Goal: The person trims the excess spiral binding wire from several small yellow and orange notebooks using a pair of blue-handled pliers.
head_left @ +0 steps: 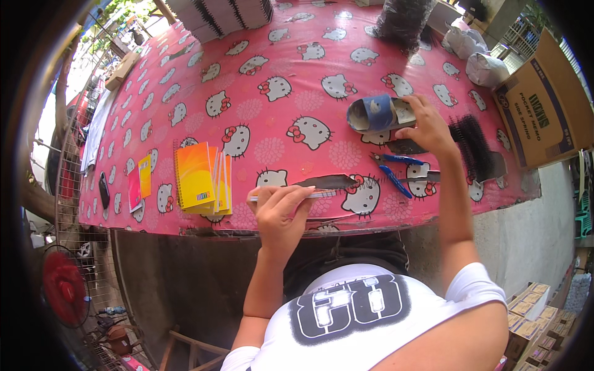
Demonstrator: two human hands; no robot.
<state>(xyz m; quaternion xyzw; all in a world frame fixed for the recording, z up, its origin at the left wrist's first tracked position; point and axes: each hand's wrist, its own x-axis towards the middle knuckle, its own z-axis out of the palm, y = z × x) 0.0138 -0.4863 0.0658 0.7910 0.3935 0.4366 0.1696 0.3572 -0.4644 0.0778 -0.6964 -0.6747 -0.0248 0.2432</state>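
Note:
Near the front edge of the table, my left hand (278, 213) pinches a thin notebook (324, 195), which is seen almost edge-on. A thin wire coil (369, 183) sticks out past its right end. Farther right, my right hand (427, 123) has its thumb and fingers around the heel end of a blue slide sandal (378, 113) lying on the table. Just in front of the sandal lie blue-handled cutting pliers (396, 178), jaws apart. A heap of black spiral coils (473, 148) sits to the right of my right wrist.
Yellow-orange spiral notebooks (199, 179) lie fanned at the left, beside a smaller pink-and-yellow pair (143, 176) and a dark phone (104, 190). Notebook stacks (216, 18) and a black plastic bundle (405, 21) stand at the back. A cardboard box (544, 105) borders the right edge.

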